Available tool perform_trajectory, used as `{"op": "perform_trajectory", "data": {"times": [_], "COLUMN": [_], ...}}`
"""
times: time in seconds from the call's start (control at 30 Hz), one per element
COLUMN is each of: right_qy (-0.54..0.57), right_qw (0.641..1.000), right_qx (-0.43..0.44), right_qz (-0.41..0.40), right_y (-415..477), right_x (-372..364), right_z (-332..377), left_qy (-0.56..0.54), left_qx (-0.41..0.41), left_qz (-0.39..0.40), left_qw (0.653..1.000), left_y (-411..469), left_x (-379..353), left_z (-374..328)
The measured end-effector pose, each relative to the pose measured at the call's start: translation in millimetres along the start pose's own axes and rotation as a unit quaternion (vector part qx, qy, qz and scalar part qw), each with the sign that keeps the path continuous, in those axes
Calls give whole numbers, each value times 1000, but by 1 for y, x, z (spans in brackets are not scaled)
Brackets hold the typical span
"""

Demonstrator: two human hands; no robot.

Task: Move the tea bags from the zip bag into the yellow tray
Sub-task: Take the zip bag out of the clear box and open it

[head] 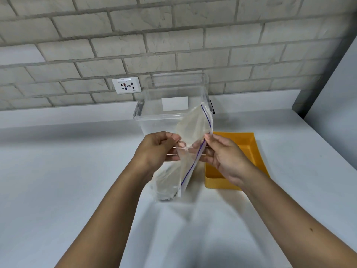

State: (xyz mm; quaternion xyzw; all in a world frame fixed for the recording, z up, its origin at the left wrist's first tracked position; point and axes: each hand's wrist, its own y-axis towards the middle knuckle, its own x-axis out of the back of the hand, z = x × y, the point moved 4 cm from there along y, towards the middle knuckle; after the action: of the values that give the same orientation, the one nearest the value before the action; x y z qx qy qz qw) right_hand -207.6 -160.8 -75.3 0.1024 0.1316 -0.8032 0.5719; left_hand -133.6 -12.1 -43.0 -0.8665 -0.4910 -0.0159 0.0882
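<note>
Both hands pinch the zip bag [190, 128] above the counter [77, 171] — left hand [156, 149] on one lip, right hand [226, 157] on the blue zip edge, which runs nearly upright. The yellow tray [249, 144] lies just right, under the right hand — the tea bags inside are too blurred to make out.

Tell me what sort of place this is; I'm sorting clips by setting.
Probably an indoor work counter, perhaps a kitchen or utility room: a white countertop against a grey brick wall, a wall socket, and a clear storage bin.

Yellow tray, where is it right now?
In the head view the yellow tray sits on the white counter, right of centre, beside the zip bag and partly behind the right hand.
</note>
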Motion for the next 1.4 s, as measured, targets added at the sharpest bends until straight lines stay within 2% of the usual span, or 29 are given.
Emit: {"op": "perform_trajectory", "data": {"times": [0.1,0.27,0.37,0.47,0.53,0.63,0.7,0.77,0.87,0.93,1.0,1.13,1.27,1.33,1.4], "right_qy": [13,-106,-90,-72,-58,12,86,164,262,326,362,362,415,400,321], "right_qw": [1000,994,996,997,998,1000,996,986,962,938,920,916,891,897,924], "right_qx": [-14,-6,11,17,9,-6,-17,-36,-76,-115,-148,-168,-177,-185,-198], "right_qz": [-21,4,-5,-24,-28,-27,-22,-15,-5,-8,-18,-42,-41,-44,-54], "right_y": [-2,-12,-15,-15,-14,-13,-12,-12,-10,-9,-7,-2,3,5,7], "right_x": [3,-6,-5,-3,-2,-3,-4,-2,-1,-2,-1,7,15,15,13], "right_z": [-6,-3,-2,0,-3,-6,-7,-10,-17,-23,-29,-37,-39,-41,-43], "left_qy": [-30,-68,-5,103,120,59,-66,-231,-443,-539,-583,-579,-676,-690,-689], "left_qx": [3,5,19,41,37,26,56,94,133,141,146,153,150,149,167], "left_qz": [-20,-32,-43,-9,-4,-27,-22,7,56,77,83,75,80,111,160], "left_qw": [999,997,999,994,992,998,996,968,885,827,795,798,717,700,687], "left_y": [-2,-7,-14,-23,-25,-24,-22,-17,-11,-7,-3,7,26,37,43], "left_x": [0,-11,-8,-10,-11,-8,-7,-6,-5,-5,-5,0,16,19,13], "left_z": [1,2,5,8,9,9,12,20,29,34,41,54,63,67,69]}}
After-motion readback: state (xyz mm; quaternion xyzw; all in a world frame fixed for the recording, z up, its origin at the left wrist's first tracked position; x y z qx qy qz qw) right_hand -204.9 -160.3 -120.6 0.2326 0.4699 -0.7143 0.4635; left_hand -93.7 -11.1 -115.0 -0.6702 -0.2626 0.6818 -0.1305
